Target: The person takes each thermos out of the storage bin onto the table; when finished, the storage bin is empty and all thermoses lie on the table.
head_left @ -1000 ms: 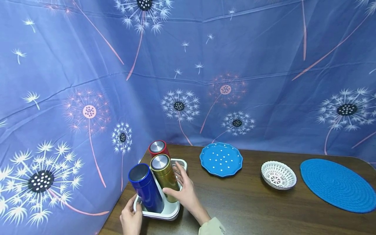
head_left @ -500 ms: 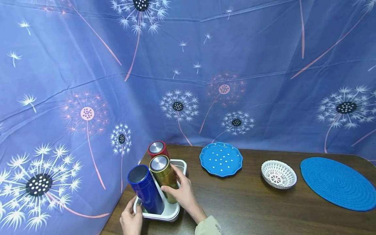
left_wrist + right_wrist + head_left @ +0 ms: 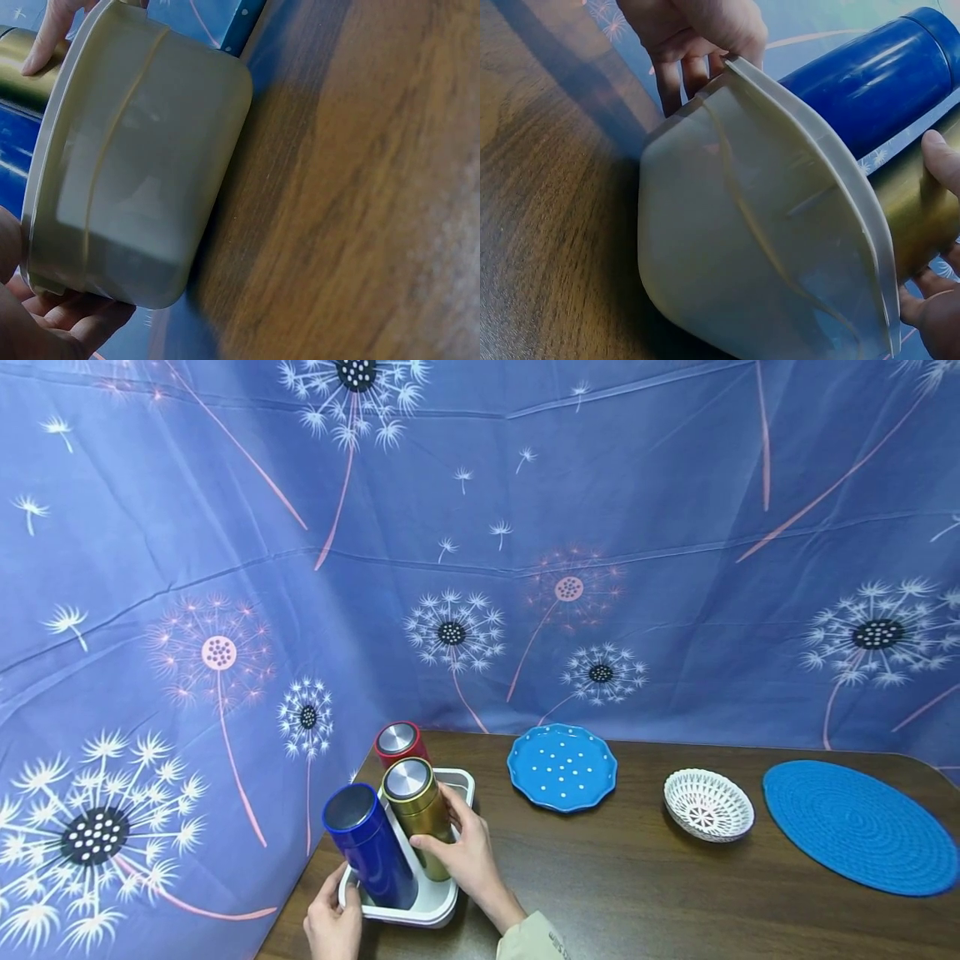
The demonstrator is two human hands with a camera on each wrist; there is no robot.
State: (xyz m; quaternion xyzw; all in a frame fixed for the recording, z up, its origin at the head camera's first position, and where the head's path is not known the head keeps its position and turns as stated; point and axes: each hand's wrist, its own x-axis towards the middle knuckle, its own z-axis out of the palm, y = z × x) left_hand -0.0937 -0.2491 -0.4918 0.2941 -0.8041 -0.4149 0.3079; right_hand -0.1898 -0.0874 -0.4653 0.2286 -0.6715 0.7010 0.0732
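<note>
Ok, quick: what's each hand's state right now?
Left hand: closed, gripping the white bin at a corner.
Right hand: closed, holding the gold flask.

The right hand [image 3: 469,853], its fingers loosely spread at two o'clock of the gold flask [image 3: 418,820] a second ago, now grips it. The blue backdrop [image 3: 420,502] has slid slightly toward nine o'clock in the head view.
</note>
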